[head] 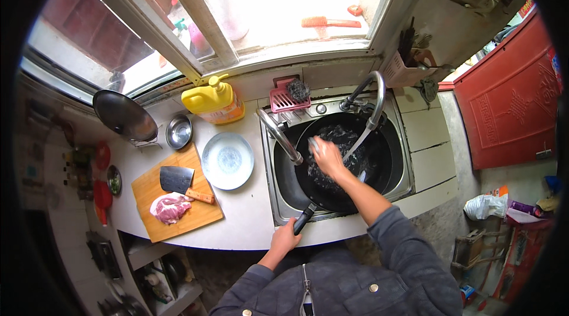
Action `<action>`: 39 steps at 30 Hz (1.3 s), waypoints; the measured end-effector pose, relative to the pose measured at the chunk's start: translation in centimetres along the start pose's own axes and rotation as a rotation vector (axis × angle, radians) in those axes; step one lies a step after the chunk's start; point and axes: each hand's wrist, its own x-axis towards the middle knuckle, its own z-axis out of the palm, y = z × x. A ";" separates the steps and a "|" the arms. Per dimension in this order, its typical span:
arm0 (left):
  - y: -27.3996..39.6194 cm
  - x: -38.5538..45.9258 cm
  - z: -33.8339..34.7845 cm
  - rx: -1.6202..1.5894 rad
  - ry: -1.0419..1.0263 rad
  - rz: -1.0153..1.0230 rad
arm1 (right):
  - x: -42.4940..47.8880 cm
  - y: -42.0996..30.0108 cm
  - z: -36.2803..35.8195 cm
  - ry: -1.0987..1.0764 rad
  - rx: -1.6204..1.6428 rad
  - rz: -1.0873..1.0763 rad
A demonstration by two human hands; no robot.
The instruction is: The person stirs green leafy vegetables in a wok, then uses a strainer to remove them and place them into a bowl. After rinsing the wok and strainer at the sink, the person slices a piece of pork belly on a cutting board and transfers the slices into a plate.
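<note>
A black wok [306,182] rests in the stainless steel sink [269,191], with moving water in its bowl. My left hand [285,238] grips its black handle [305,219] at the counter's front edge. Inside the wok, my right hand [328,159] is closed around a small grey object [313,144], perhaps a scrubber; my fingers hide most of it. Water pours into the wok from the curved right faucet [378,93], beside that hand. A second faucet [280,136] reaches over the sink's left side, its spout end near the wok's rim.
Left of the sink are a pale plate [227,161], a steel bowl [179,132] and a yellow pump jug [213,100]. A cleaver [177,178] and raw meat [170,208] lie on a wooden board [195,222]. Behind the sink, a pink rack [286,99] holds steel wool [298,89].
</note>
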 end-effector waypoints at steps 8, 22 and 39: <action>0.3 -0.4 -0.3 0.021 0.046 0.059 | 11.7 -5.1 -1.9 0.222 -0.241 -0.212; 0.4 -2.1 0.8 0.114 0.300 0.164 | 5.8 11.4 -9.4 0.415 -0.352 -0.171; 0.7 -2.1 -1.7 0.026 0.011 0.131 | -0.5 4.0 -13.4 -0.201 0.564 0.503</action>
